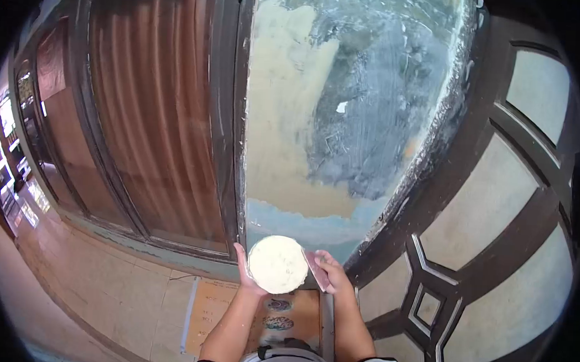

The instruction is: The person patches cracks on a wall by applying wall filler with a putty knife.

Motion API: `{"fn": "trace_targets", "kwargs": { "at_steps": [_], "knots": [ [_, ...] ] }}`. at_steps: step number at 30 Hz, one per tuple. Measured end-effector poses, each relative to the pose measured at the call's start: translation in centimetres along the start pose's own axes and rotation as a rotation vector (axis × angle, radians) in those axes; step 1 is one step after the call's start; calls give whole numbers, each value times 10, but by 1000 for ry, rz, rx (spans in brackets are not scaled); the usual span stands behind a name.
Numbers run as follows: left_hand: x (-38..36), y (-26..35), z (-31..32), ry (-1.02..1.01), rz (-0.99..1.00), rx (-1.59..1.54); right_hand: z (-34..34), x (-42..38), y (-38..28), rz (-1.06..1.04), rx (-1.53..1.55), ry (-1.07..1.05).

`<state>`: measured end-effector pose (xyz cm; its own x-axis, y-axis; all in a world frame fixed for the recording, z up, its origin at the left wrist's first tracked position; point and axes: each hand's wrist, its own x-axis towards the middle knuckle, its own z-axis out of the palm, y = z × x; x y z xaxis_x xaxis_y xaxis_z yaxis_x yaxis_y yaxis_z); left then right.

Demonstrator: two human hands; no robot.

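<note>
A round container full of cream-white paste (278,264) is held in my left hand (248,274), whose thumb and palm wrap its left side. My right hand (330,273) grips a flat reddish-brown scraper (318,271) close to the container's right rim. Beyond both hands stands a wall panel (364,113) with patchy cream, grey and blue areas and a rough, flaking right edge.
Left of the panel is a dark wooden frame with a brown curtain (157,110) behind glass. A dark door with pale panels (486,202) stands on the right. Flattened cardboard (216,310) lies on the tiled floor (129,297) below.
</note>
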<state>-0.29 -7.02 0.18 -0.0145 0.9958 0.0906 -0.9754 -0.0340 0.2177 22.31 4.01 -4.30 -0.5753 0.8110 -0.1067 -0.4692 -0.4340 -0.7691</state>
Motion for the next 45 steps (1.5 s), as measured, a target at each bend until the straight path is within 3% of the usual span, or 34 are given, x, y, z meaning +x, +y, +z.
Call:
{"fn": "trace_targets", "kwargs": {
  "at_steps": [1, 3, 7, 9, 12, 13, 14, 15, 16, 17, 19, 21, 23, 27, 33, 34, 45],
  "knots": [
    [0, 1, 2, -27, 21, 1, 3, 1, -2, -5, 7, 12],
    [-3, 9, 3, 43, 34, 73, 7, 3, -5, -47, -280, 300],
    [-9, 25, 15, 24, 119, 84, 18, -14, -27, -50, -41, 313],
    [-12, 30, 17, -20, 137, 66, 6, -16, -27, -62, -115, 242],
    [-11, 28, 22, 30, 145, 50, 41, -17, -35, -468, -431, 392],
    [-13, 28, 26, 32, 141, 45, 50, -21, -40, -467, -435, 398],
    [-14, 29, 32, -73, 92, 48, 59, -28, -47, -557, -674, 396],
    [-15, 29, 35, -178, 46, 49, 74, -36, -56, -645, -917, 384],
    [-12, 29, 34, -57, 70, 69, 95, -47, -65, -734, -988, 371],
    [-10, 29, 35, -59, 78, 64, 100, -52, -70, -735, -994, 362],
    [-10, 30, 39, 0, 70, -1, 107, -61, -79, -946, -1111, 215],
    [-11, 32, 45, -30, 69, -26, 121, -76, -88, -987, -1207, 153],
    [-18, 36, 57, -58, 60, -7, 127, -83, -91, -1194, -1399, 145],
    [-21, 37, 58, -125, 88, 32, 142, -92, -99, -1173, -1539, 48],
    [-18, 29, 52, -45, 186, 112, 138, -94, -95, -1064, -1622, 25],
    [-18, 26, 55, 46, 222, 123, 137, -94, -95, -1053, -1641, 16],
    [-21, 13, 60, -55, 104, 131, 141, -100, -89, -923, -1754, 86]
  ]
}}
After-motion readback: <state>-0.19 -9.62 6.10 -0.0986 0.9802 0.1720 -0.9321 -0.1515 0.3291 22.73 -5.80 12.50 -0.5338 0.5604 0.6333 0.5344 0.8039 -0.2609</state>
